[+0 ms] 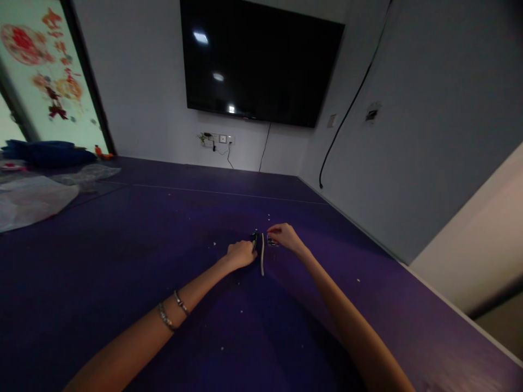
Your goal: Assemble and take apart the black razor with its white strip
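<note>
Head view, and right at the centre sits the dark slim object [255, 237], upper end poking out past the left hand [241, 255], whose fingers are curled closed around it. Just across, the small clear-and-dark piece [272, 241] lies at the right hand [285, 236]: thumb and fingertips drawn together there, though whether they truly pinch it, I can't tell.

For neat handling here, I'd say rest the left wrist on the surface for steadiness and let the right work with fingertips only, taking the small piece by its edges. A light touch looks wise; something this little could easily skitter off.

And the looks: the left one blackish with a paler patch, the right one glinting, part see-through, both too small for fine detail. Between the hands runs a pale, slim strip [262, 256], gently bent, lying loose; best not nudge it. Around them, white scraps [214, 243] dot the purple surface [196, 337]. Farther out, crumpled plastic sheeting [36, 201] spreads to the left, and the dark television [261, 60] hangs on the wall beyond.
</note>
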A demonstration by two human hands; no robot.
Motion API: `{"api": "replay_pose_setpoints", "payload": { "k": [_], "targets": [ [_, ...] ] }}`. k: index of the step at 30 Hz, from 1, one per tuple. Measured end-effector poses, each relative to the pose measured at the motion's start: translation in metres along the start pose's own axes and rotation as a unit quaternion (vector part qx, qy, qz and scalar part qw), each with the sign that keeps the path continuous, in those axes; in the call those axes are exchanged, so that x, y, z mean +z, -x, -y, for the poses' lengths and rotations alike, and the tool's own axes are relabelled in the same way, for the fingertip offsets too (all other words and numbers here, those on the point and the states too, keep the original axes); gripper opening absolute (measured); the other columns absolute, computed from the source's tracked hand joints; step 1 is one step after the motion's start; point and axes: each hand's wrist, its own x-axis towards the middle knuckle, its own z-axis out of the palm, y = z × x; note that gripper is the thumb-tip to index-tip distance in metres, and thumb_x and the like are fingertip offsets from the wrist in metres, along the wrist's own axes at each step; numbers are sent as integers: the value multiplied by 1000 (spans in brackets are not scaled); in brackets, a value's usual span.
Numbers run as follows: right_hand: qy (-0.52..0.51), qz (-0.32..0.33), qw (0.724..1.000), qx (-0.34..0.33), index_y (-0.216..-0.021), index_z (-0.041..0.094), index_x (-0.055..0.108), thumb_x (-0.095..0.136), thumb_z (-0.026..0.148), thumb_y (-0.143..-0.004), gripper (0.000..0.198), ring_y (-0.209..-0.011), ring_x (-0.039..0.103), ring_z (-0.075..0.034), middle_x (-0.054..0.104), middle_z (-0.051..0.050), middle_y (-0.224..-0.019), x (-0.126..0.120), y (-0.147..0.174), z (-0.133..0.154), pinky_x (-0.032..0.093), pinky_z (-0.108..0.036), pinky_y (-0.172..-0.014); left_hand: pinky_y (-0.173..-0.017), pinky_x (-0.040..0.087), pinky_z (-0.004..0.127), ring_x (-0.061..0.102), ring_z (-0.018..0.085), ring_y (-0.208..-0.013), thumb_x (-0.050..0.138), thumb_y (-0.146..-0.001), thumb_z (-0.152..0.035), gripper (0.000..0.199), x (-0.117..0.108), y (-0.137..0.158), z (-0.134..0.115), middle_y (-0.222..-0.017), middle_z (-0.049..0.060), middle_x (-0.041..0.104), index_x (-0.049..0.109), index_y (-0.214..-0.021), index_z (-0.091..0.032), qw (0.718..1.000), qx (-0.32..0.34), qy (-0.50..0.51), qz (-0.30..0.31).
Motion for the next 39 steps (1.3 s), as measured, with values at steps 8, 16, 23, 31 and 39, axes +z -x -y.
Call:
{"api": "replay_pose_setpoints", "payload": {
  "k": [8, 16, 23, 31, 39],
  "targets": [
    [-293, 19, 940, 175, -78, 13, 63, 70, 24, -67, 18, -50, 57, -9, 62, -1, -59, 19, 13, 6, 50, -22, -53, -71, 47, 34, 62, 25, -89, 34, -85, -40, 36, -17, 4, 1, -97, 11, 66, 61, -91, -17, 996, -6, 27, -86],
    [-449, 59, 873, 180, -78, 14, 60, 69, 28, -68, 19, -50, 56, -9, 57, 2, -57, 24, 30, 26, 48, -23, -54, -71, 48, 37, 63, 26, -87, 33, -86, -36, 33, -19, 15, -25, -93, 11, 66, 59, -96, -18, 991, 26, 12, -133],
    [-424, 41, 886, 182, -76, 14, 59, 68, 19, -66, 15, -47, 54, -7, 59, 1, -60, 6, 33, 17, 46, -21, -50, -71, 48, 39, 63, 27, -86, 31, -86, -44, 40, -16, 17, -41, -92, 11, 66, 57, -101, -18, 990, 43, 8, -132],
    [-140, -21, 967, 211, -84, 16, 63, 62, 22, -68, 16, -54, 57, -8, 61, 1, -63, -70, 50, -25, 48, -21, -56, -74, 48, 37, 63, 27, -90, 39, -84, -45, 39, -8, 15, -35, -93, 13, 66, 63, -91, -16, 997, 51, -14, -57],
    [145, -68, 955, 249, -46, 13, 59, 57, 12, -61, 15, -40, 48, -9, 45, 3, -36, -126, 72, -69, 36, -18, -44, -75, 48, 39, 62, 29, -93, 43, -82, -40, 35, 0, 7, -34, -97, 15, 66, 65, -94, -15, 998, 40, -31, -49]
  ]
}}
